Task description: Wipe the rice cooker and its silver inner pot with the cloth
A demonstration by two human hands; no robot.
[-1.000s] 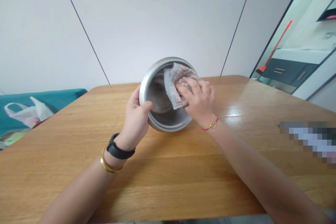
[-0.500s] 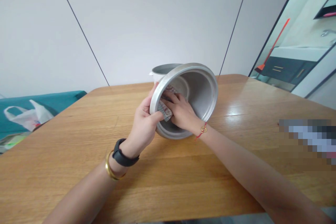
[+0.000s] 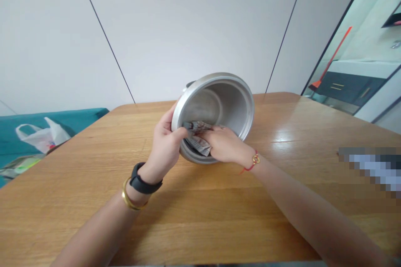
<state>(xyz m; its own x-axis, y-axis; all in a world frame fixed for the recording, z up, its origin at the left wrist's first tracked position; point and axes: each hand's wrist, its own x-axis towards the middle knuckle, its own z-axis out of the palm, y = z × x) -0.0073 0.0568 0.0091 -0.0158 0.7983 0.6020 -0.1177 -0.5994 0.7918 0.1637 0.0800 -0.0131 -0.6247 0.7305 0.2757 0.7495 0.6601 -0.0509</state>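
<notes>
Lying beyond pot [image 3: 216, 104], plastic bag [image 3: 42, 138], maybe sofa [image 3: 59, 117]

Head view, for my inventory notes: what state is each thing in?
Metal pot: tilted, its opening facing the person.
Left hand: curled around the pot's rim.
Right hand: inside the pot, pressing on the cloth.
Patterned cloth: crumpled inside the pot, under the right hand.
White plastic bag: lying slack on the teal couch.
Wooden tabletop: glossy, with glare toward the right.

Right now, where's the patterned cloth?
In the head view, the cloth lies inside the tilted metal pot, low on its near wall, under the right hand, beside the left hand.
</notes>
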